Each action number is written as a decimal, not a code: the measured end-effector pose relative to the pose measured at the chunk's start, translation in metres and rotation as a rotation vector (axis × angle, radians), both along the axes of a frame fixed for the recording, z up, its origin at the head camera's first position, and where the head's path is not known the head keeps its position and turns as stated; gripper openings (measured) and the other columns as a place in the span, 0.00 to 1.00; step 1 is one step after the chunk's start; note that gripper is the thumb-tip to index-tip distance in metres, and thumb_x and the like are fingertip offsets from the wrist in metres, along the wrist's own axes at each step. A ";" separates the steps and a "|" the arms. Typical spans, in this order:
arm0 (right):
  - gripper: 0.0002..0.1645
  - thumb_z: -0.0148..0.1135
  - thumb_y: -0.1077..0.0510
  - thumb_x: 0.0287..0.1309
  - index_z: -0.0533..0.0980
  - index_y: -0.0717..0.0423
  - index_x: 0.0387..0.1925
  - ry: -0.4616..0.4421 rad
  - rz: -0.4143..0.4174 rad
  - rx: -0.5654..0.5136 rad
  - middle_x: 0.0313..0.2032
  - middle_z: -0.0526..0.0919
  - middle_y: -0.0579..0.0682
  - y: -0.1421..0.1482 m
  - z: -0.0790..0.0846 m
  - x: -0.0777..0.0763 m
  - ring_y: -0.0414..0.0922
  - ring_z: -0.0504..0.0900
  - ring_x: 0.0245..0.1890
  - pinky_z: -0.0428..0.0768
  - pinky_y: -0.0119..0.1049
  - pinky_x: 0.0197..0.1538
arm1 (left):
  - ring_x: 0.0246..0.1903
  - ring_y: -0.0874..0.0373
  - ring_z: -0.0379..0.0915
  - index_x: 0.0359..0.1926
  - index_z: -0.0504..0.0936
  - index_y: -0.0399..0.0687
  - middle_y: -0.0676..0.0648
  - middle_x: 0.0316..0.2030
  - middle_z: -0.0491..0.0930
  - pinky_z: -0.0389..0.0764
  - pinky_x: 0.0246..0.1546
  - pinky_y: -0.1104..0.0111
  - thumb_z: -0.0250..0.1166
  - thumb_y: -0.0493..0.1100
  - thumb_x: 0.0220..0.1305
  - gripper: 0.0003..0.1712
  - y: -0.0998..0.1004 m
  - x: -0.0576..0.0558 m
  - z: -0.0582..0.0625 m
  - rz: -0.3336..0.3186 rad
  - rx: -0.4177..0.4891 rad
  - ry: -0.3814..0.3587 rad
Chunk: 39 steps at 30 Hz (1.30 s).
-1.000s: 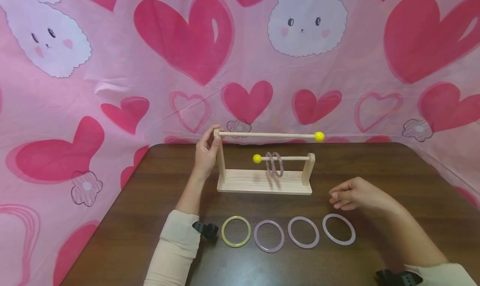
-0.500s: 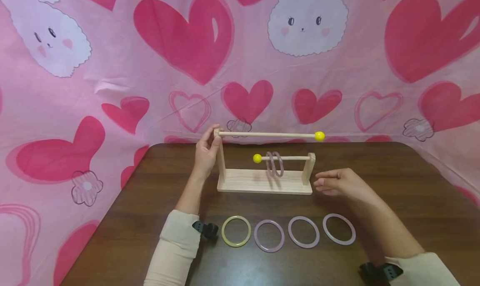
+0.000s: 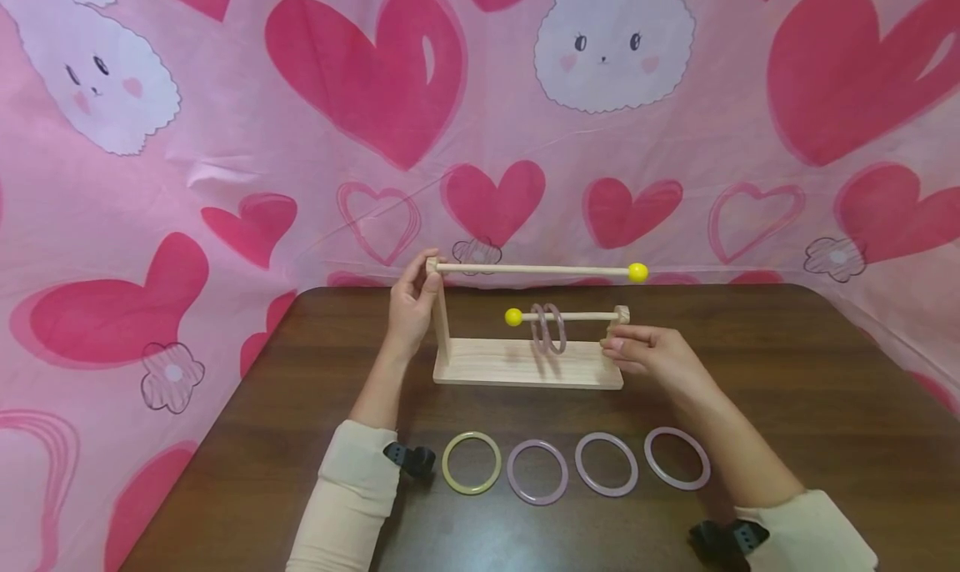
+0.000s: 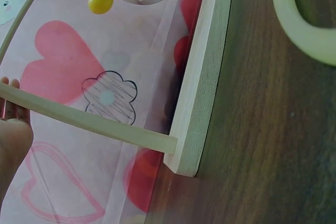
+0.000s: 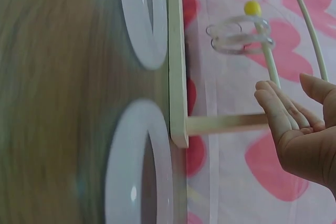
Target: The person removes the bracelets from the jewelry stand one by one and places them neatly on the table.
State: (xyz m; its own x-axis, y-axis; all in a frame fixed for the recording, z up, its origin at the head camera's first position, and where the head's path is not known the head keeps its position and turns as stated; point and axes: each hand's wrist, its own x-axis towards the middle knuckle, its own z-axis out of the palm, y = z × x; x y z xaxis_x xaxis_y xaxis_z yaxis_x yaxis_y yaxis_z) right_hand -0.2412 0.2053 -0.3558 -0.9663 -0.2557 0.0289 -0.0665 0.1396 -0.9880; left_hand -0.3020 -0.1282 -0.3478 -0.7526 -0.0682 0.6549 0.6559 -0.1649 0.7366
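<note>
A wooden bangle stand has a long upper rod and a shorter lower rod, each tipped with a yellow ball. Two translucent purplish bangles hang from the lower rod. My left hand grips the top of the tall left post between thumb and fingers. At the short right post, my right hand has its fingertips overlapping the post in the head view. The right wrist view shows those fingers fairly straight and the thumb apart, with nothing between them.
In front of the stand, a yellow-green bangle, a purple bangle and two pale lilac bangles lie in a row on the dark wooden table. A pink heart-patterned cloth hangs behind the table.
My right hand has moved left and slightly upward, from beyond the rightmost loose bangle to the stand's right post. The left hand and all the bangles have stayed where they were.
</note>
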 end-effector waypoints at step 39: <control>0.21 0.58 0.65 0.59 0.71 0.76 0.51 0.132 0.069 0.119 0.44 0.79 0.67 -0.069 0.003 -0.021 0.46 0.81 0.42 0.79 0.42 0.43 | 0.42 0.57 0.74 0.54 0.65 0.22 0.48 0.43 0.79 0.72 0.47 0.72 0.61 0.49 0.58 0.35 0.000 -0.001 -0.002 -0.015 0.012 0.043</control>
State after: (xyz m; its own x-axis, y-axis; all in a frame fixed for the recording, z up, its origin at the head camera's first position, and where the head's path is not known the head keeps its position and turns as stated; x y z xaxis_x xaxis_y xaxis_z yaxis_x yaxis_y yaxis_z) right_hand -0.2627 0.1359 -0.3525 -0.9363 -0.3300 0.1203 -0.2081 0.2452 -0.9469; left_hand -0.3033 -0.1281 -0.3500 -0.7250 -0.0651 0.6856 0.6841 -0.1830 0.7060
